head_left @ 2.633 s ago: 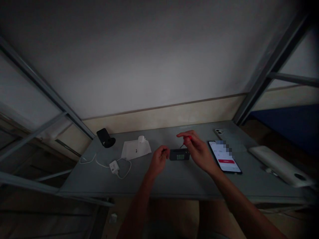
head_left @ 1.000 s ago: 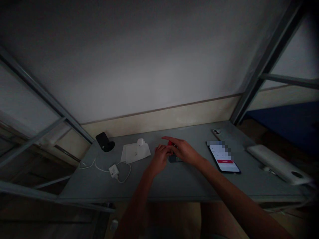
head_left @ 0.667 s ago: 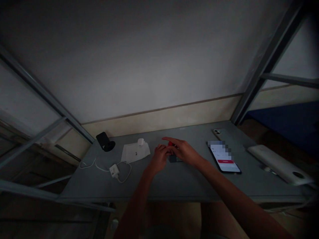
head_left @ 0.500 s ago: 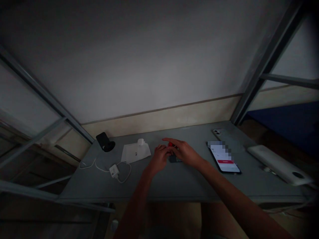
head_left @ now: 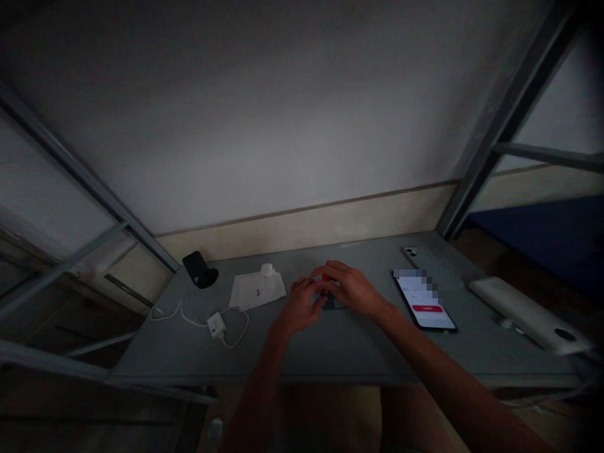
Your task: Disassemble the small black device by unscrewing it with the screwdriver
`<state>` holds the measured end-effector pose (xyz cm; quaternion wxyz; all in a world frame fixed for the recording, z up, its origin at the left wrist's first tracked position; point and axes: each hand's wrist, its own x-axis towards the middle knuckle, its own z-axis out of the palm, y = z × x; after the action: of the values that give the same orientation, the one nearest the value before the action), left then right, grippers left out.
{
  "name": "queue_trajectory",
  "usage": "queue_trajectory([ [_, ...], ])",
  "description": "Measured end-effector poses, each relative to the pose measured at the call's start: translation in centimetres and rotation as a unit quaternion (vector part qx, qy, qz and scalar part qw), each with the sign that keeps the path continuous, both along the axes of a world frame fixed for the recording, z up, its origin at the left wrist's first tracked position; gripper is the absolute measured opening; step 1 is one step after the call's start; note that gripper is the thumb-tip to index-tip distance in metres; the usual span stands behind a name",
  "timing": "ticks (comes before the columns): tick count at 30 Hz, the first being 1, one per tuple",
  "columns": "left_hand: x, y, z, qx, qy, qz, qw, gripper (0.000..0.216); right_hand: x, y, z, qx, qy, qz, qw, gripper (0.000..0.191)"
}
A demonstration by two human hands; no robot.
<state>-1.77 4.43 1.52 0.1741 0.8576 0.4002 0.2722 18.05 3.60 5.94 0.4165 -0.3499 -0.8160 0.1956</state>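
My left hand (head_left: 299,304) and my right hand (head_left: 352,290) meet over a small dark device (head_left: 336,303) lying on the grey table (head_left: 330,346). The right hand's fingers are curled round a thin tool with a red handle (head_left: 326,277), its tip down at the device. The left hand's fingers are bent and rest against the device's left end, most of which is hidden under both hands.
A lit phone (head_left: 425,299) lies to the right, a second phone (head_left: 411,253) behind it, a white power bank (head_left: 528,313) far right. Left of the hands are a white paper with an earbud case (head_left: 257,287), a white charger with cable (head_left: 217,324) and a black stand (head_left: 199,268).
Both hands moved left with the device since 2.6 s ago. The right index finger, stretched out until half a second ago, is now curled down over the red-handled tool.
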Motion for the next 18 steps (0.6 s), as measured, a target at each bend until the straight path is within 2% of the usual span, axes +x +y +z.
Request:
queue_trajectory([
  [2,0.0,-0.1,-0.1,-0.001,-0.010,0.003,1.000,0.013,-0.1,-0.2,0.0,-0.006,0.015,0.003,1.000,0.030],
  [5,0.1,-0.2,-0.3,-0.004,-0.031,0.008,0.999,0.009,-0.2,-0.3,0.2,-0.033,0.043,0.055,0.997,0.038],
  [7,0.2,-0.2,-0.4,-0.008,-0.038,0.012,0.999,0.009,-0.2,-0.3,0.5,-0.045,0.045,0.070,0.996,0.037],
  [11,0.1,-0.4,-0.2,-0.005,-0.051,0.011,0.999,0.015,-0.3,0.0,0.9,-0.027,0.017,0.049,0.998,0.025],
  [16,0.6,-0.4,0.4,-0.002,-0.144,0.051,0.988,0.013,-0.2,0.0,0.9,0.016,-0.008,0.034,0.999,0.043],
  [18,1.0,-0.2,0.4,0.002,-0.171,0.075,0.982,0.014,-0.1,0.0,0.9,0.018,-0.004,0.037,0.999,0.042],
])
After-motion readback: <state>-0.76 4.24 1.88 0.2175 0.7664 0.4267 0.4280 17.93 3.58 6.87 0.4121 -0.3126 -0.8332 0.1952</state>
